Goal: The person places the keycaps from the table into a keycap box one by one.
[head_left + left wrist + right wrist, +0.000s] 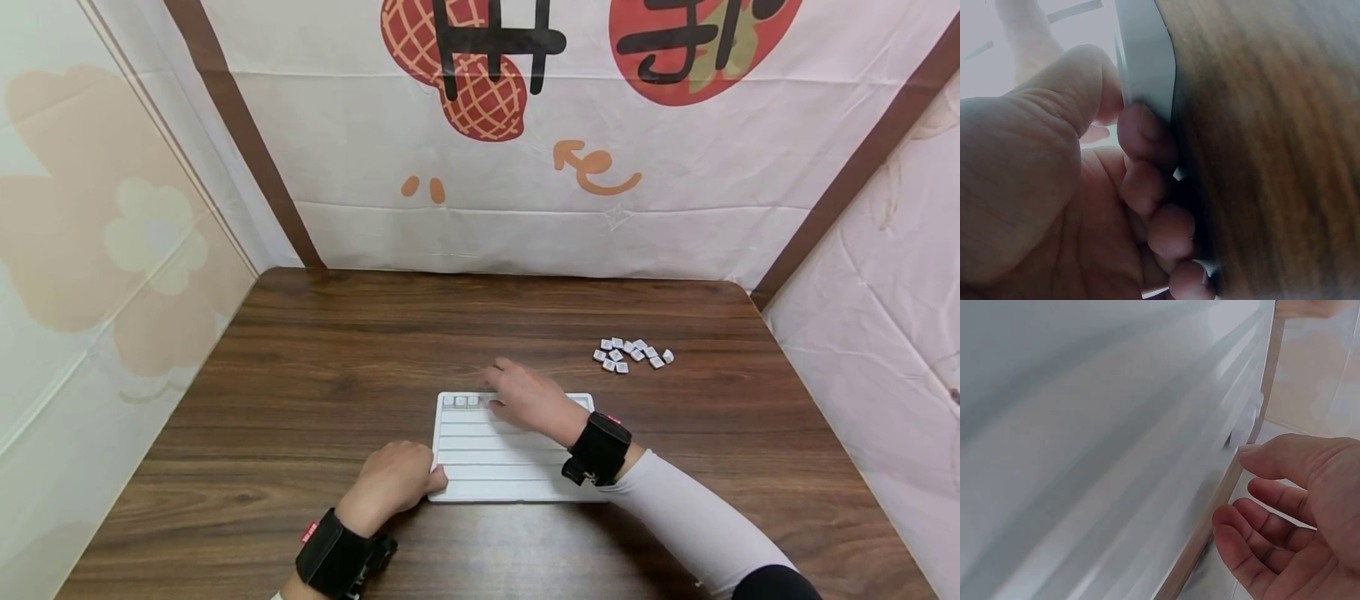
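Note:
A white ridged board point(495, 458) lies on the table, its long grooves running left to right. Three small white tiles point(461, 402) stand at the left end of its top groove. My left hand point(393, 475) grips the board's left edge near the front corner, thumb over the top and fingers curled at the side. Over the top groove reaches my right hand point(532, 404), just right of those tiles. In the right wrist view its thumb point(1266, 456) comes right at the board's far edge beside a tile point(1246, 422), while the other fingers bend loosely around nothing.
Several loose white tiles point(617, 355) with markings lie in a cluster beyond the board to the right. The brown wooden table point(337, 333) reaches back to a printed cloth wall point(487, 233), with more cloth at both sides.

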